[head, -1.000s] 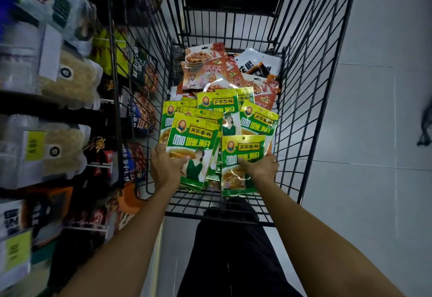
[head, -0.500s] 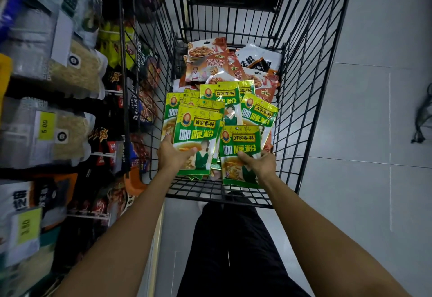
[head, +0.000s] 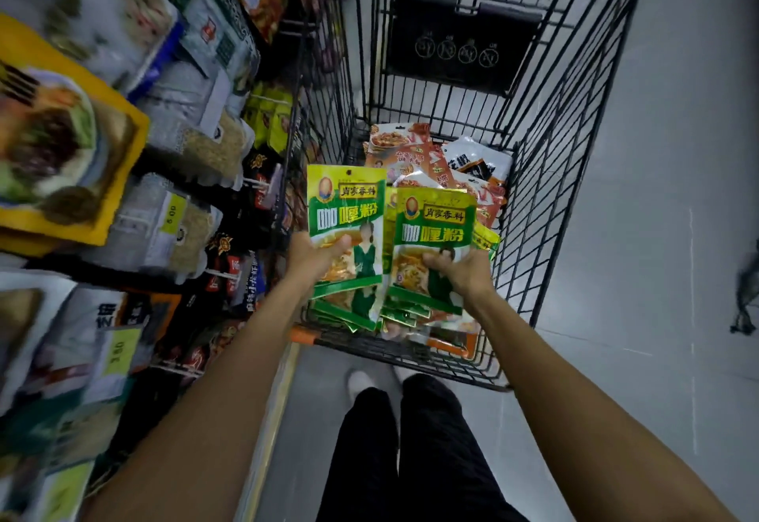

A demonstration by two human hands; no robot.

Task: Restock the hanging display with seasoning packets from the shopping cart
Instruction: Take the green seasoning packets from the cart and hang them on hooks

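Both arms outstretched, left hand (head: 314,252) and right hand (head: 466,271) gripping packets (head: 345,213).

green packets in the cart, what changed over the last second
Both hands kept their grip: the left hand and right hand gathered the fanned green packets into two bundles and raised them toward the camera, over the cart. The orange packets at the far end stayed put.

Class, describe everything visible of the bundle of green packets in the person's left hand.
The bundle of green packets looks like glossy plastic: yellow-green top with a hang hole, round logo, white characters on green, a food picture below. It stands upright over the shopping cart, lower edges fanned. The left hand grips its lower left, thumb across the front.
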